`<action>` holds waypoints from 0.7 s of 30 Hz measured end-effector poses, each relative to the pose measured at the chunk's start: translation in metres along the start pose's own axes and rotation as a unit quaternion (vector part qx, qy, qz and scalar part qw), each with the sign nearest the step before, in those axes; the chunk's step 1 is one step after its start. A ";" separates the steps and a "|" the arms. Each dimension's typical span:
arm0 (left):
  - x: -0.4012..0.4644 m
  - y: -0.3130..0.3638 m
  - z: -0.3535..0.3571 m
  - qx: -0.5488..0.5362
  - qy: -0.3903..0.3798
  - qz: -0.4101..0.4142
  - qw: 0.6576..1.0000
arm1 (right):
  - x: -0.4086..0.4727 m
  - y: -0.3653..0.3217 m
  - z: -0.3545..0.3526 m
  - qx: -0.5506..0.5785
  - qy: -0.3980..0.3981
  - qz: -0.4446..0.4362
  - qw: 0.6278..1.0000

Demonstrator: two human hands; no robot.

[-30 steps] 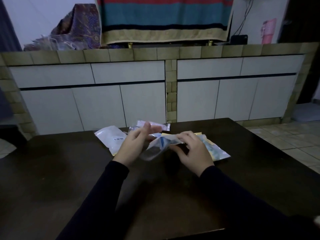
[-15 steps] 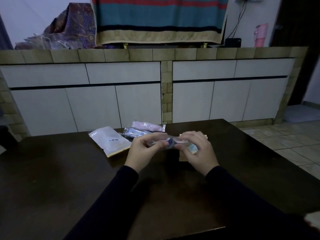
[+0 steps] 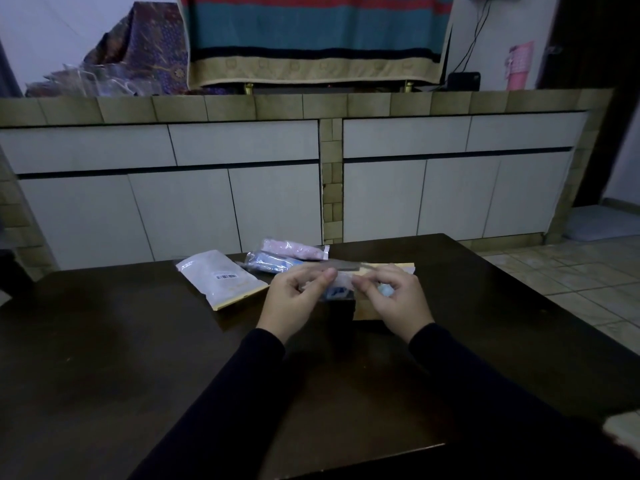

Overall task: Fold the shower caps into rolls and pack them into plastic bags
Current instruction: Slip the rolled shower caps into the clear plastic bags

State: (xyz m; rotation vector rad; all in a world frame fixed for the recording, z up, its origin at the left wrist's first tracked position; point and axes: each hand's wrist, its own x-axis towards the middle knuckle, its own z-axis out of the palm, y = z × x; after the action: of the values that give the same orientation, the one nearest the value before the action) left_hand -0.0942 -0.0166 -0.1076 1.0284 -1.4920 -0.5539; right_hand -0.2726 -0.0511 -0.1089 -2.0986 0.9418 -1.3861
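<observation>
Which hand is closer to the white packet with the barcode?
Left. The left hand is just right of the white packet; the right hand is farther right.

**Colours on a dark desk**

The desk (image 3: 138,358) is dark brown. On it lie a white packet (image 3: 218,277) with a barcode and yellow edge, a pink roll (image 3: 294,248) and a blue roll (image 3: 272,263) — both bagged. Sleeves (image 3: 221,403) are black. Behind hangs a striped cloth (image 3: 311,32) — teal, red, tan.

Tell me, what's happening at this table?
A person in dark sleeves holds a clear plastic bag with something blue inside, left hand and right hand pinching its top edge above the dark table. Behind the hands lie a pink packed bag, a blue packed bag and a flat white pouch.
</observation>
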 end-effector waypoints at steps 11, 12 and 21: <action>0.000 -0.001 0.010 -0.091 0.065 -0.204 0.973 | 0.010 0.003 0.005 0.064 -0.039 0.252 0.965; -0.001 0.001 0.011 -0.091 0.062 -0.229 0.967 | 0.010 0.003 0.005 0.063 -0.042 0.259 0.963; 0.000 0.002 0.011 -0.088 -0.013 -0.345 0.934 | 0.010 -0.001 -0.004 -0.087 -0.068 0.264 0.958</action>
State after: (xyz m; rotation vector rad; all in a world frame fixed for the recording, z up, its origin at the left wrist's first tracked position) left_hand -0.1057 -0.0181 -0.1084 1.4014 -1.0461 -1.1770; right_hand -0.2729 -0.0585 -0.1007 -1.8325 1.4734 -0.9011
